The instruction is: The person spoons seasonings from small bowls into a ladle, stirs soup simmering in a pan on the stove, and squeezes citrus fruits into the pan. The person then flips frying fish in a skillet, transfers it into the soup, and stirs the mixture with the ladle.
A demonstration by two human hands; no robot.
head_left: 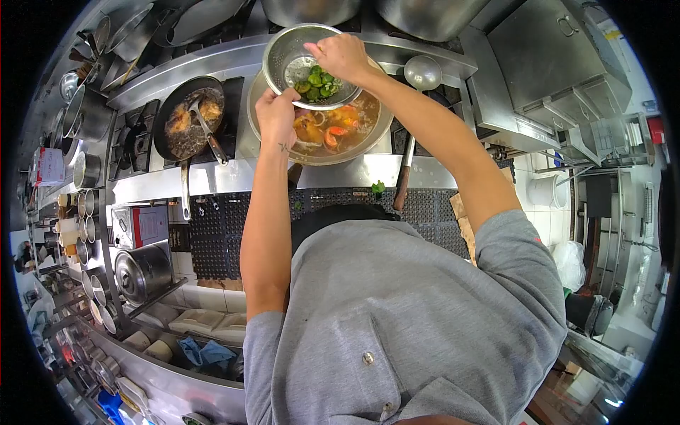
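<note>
Pinching a round silver metal bowl (280,55), the left grip (275,113) held green vegetables (319,86) unemptied above brown broth (368,122) already holding orange pieces (333,137), the right grip (341,57) curled, its hold unclear.

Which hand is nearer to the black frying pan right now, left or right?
Left. The left hand grips the metal bowl by its near rim, just right of the black frying pan; the right hand is farther right, at the bowl's opposite side.

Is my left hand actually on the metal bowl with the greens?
Touching. The head view shows the left hand gripping the near-left rim of the metal bowl, its thumb lying over the edge.
</note>
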